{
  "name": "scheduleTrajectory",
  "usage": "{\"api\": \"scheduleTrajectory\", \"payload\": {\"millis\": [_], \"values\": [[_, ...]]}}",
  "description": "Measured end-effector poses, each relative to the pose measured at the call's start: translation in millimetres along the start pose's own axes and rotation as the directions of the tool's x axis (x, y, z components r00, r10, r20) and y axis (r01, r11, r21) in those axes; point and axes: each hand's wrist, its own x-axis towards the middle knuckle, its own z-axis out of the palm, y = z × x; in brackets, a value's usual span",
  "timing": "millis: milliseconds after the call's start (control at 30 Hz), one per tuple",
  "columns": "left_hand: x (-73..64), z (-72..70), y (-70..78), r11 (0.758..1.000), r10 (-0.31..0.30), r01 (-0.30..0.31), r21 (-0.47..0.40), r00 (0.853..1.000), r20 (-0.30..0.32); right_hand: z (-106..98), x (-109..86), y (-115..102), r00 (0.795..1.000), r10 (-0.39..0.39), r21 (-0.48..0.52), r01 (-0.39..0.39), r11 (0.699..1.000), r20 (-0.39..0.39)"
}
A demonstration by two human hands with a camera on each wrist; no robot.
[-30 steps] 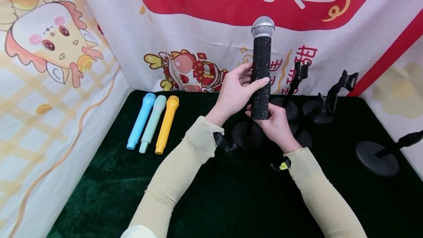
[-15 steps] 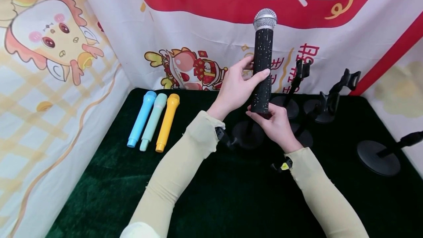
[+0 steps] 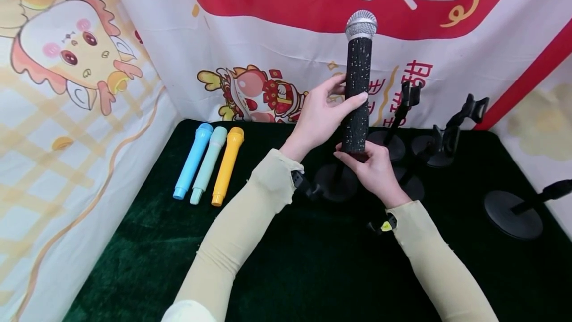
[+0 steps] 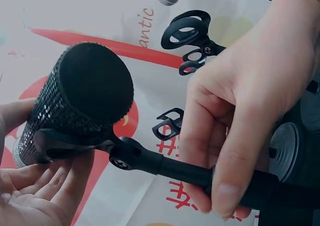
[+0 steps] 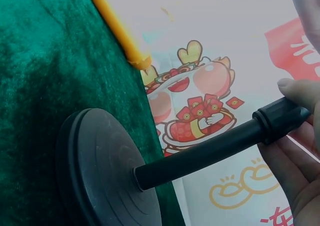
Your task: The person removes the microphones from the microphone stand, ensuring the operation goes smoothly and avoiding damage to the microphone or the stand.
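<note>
A black sparkly microphone (image 3: 359, 68) with a silver mesh head stands nearly upright in the head view. My left hand (image 3: 318, 117) grips its body, thumb across the front. In the left wrist view, the microphone's flat end (image 4: 96, 80) faces the camera, and its body lies in the clip (image 4: 65, 142) of a black stand. Below it, my right hand (image 3: 374, 167) holds the stand's pole, fingers and thumb around the collar (image 5: 275, 118). The stand's round base (image 5: 107, 171) rests on the green cloth.
Blue (image 3: 192, 163), pale green (image 3: 208, 165) and yellow (image 3: 228, 167) microphones lie on the green cloth (image 3: 147, 252) at left. Several black stands with clips (image 3: 473, 108) stand at right; one round base (image 3: 514, 214) is nearer. A printed curtain (image 3: 268, 43) hangs behind.
The black microphone and my left hand have shifted slightly up and right in the head view, mostly in the first half second. Both hands keep their hold.
</note>
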Motion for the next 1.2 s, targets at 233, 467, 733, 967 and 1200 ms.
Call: {"api": "scheduleTrajectory", "payload": {"millis": [233, 467, 733, 967, 1200], "values": [[-9.1, -3.5, -6.2, 0.999, -0.024, 0.025, -0.046, 1.000, 0.016, 3, -0.8, -10, 1.000, 0.019, 0.008, -0.019, 1.000, 0.003], [-19.4, -3.9, -10.1, 0.998, -0.009, 0.011, -0.062, 0.999, 0.036, 2, -1.9, -37, 1.000, -0.003, -0.003, 0.003, 1.000, -0.014], [-26.1, -0.7, -16.6, 0.996, 0.000, 0.002, -0.086, 1.000, 0.016, 2, -2.4, -38, 1.000, -0.002, -0.016, 0.001, 1.000, -0.015], [-28.2, 4.0, -17.4, 0.992, 0.007, -0.005, -0.129, 1.000, 0.015, 2, -1.9, -39, 1.000, -0.012, -0.032, 0.011, 0.999, -0.020], [-29.6, 10.2, -15.9, 0.988, 0.022, -0.020, -0.156, 1.000, 0.014, 1, -1.9, -39, 0.999, -0.007, -0.041, 0.005, 0.999, -0.042]]}}
